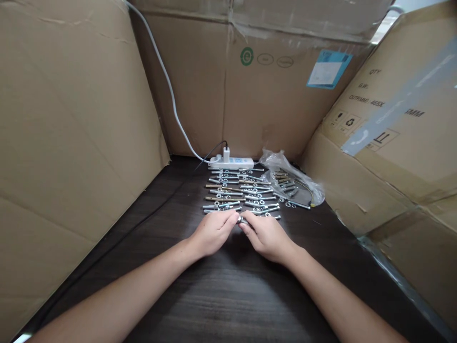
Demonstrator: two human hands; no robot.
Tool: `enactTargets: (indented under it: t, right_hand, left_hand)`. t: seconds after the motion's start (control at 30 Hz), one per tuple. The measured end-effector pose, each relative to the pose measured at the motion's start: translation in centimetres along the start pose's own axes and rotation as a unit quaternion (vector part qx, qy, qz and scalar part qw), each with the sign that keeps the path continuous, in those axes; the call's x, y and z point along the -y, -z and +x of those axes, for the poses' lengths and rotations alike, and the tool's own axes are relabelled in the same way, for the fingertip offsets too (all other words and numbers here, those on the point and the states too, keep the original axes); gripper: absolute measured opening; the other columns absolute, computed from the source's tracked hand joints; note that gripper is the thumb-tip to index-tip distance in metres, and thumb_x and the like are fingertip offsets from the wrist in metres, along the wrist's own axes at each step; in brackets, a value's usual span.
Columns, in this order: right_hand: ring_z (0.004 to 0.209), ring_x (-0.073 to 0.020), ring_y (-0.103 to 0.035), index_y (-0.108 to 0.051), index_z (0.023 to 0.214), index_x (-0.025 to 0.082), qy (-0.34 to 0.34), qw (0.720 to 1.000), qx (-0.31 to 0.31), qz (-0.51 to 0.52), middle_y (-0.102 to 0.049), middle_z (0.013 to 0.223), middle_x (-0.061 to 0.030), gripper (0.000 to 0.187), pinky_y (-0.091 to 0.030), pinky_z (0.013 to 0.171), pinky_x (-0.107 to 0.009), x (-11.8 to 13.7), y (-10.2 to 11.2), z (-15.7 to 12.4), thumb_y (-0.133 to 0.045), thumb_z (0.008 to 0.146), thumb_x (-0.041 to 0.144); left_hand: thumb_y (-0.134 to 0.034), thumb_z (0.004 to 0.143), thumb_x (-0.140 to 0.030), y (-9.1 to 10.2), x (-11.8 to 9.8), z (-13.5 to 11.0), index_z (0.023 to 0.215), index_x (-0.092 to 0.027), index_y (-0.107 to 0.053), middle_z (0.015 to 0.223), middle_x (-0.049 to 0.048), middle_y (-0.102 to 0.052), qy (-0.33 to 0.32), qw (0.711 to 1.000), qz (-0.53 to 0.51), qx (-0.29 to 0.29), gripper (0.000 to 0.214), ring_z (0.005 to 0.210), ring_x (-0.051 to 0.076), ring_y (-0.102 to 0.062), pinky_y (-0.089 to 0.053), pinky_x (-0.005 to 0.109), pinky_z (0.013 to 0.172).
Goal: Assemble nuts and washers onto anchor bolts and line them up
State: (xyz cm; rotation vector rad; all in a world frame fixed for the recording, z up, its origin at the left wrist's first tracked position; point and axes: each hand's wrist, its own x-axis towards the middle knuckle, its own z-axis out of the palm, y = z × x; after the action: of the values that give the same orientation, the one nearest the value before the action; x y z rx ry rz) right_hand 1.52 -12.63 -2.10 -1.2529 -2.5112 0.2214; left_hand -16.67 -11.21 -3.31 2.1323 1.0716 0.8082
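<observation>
Head view | our left hand (214,233) and right hand (266,237) meet fingertip to fingertip, both pinching one bolt (243,220) | it sits at the near end of the bolt rows (239,190) on the dark table (228,295)

Left hand (214,232) and right hand (268,237) meet mid-table (214,305), with a bolt (243,220) pinched between their fingertips. Just behind them lie rows of bolts (239,190), and behind those sits a power strip (233,163). To the right of the rows is a plastic bag (293,178). Cardboard boxes (71,119) wall in the left, back and right.
</observation>
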Motion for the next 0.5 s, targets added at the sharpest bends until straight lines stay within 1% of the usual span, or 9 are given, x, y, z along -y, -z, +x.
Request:
enactTargets:
  t: [0.07, 0.13, 0.23, 0.3, 0.4, 0.5]
  right_hand:
    - [0.067, -0.0169, -0.063, -0.051, 0.099, 0.021, -0.003, 1.0, -0.004, 0.0, -0.067, 0.08, -0.0023, 0.019, -0.032, 0.056, -0.025, -0.06, 0.0, -0.02, -0.035, 0.096, 0.031]
    - [0.065, -0.0166, -0.062, -0.051, 0.1, 0.021, -0.008, 1.0, -0.009, -0.005, -0.067, 0.079, -0.002, 0.019, -0.032, 0.055, -0.025, -0.17, 0.0, -0.05, -0.036, 0.095, 0.031]
    - [0.066, -0.0167, -0.062, -0.051, 0.102, 0.021, -0.011, 1.0, -0.015, -0.009, -0.067, 0.08, -0.0022, 0.02, -0.032, 0.055, -0.025, -0.35, -0.01, -0.1, -0.036, 0.095, 0.031]
    - [0.067, -0.0169, -0.062, -0.052, 0.104, 0.021, -0.012, 1.0, -0.019, -0.011, -0.068, 0.08, -0.0023, 0.021, -0.032, 0.055, -0.024, -0.43, -0.01, -0.12, -0.036, 0.095, 0.031]
    - [0.066, -0.0169, -0.062, -0.053, 0.104, 0.021, -0.014, 0.999, -0.025, -0.014, -0.068, 0.079, -0.0022, 0.021, -0.031, 0.055, -0.024, -0.47, 0.05, -0.12, -0.037, 0.095, 0.031]
    - [0.065, -0.0167, -0.062, -0.053, 0.102, 0.02, -0.019, 0.999, -0.04, -0.003, -0.068, 0.078, -0.0028, 0.021, -0.032, 0.055, -0.024, -0.58, 0.15, -0.08, -0.037, 0.094, 0.031]
  left_hand:
    - [-0.028, 0.096, -0.034, 0.17, -0.29, -0.08, 0.075, -0.018, -0.046, 0.07, -0.0021, -0.05, 0.006, 1.0, -0.008, -0.024, 0.032, 0.065, 0.012, -0.045, -0.035, 0.024, 0.062]
    - [-0.03, 0.095, -0.031, 0.31, -0.63, -0.15, 0.087, -0.018, -0.049, 0.077, -0.0012, -0.053, -0.004, 0.998, -0.03, -0.049, 0.024, 0.07, 0.012, -0.048, -0.037, 0.024, 0.067]
    - [-0.034, 0.093, -0.026, 0.36, -0.96, -0.19, 0.095, -0.018, -0.05, 0.084, 0.0003, -0.054, -0.037, 0.996, -0.061, -0.052, 0.019, 0.075, 0.013, -0.05, -0.039, 0.024, 0.071]
    - [-0.036, 0.09, -0.021, 0.28, -0.92, -0.16, 0.096, -0.018, -0.052, 0.082, 0.0, -0.054, -0.043, 0.996, -0.061, -0.05, 0.017, 0.074, 0.013, -0.049, -0.039, 0.024, 0.071]
    - [-0.038, 0.085, -0.013, 0.08, -0.55, -0.03, 0.095, -0.018, -0.052, 0.077, -0.0014, -0.053, -0.025, 0.997, -0.045, -0.051, 0.018, 0.069, 0.012, -0.048, -0.038, 0.024, 0.067]
    - [-0.039, 0.079, -0.007, -0.08, -0.15, 0.06, 0.079, -0.017, -0.053, 0.073, -0.0013, -0.053, -0.027, 0.999, -0.016, -0.028, 0.017, 0.068, 0.012, -0.047, -0.037, 0.024, 0.065]
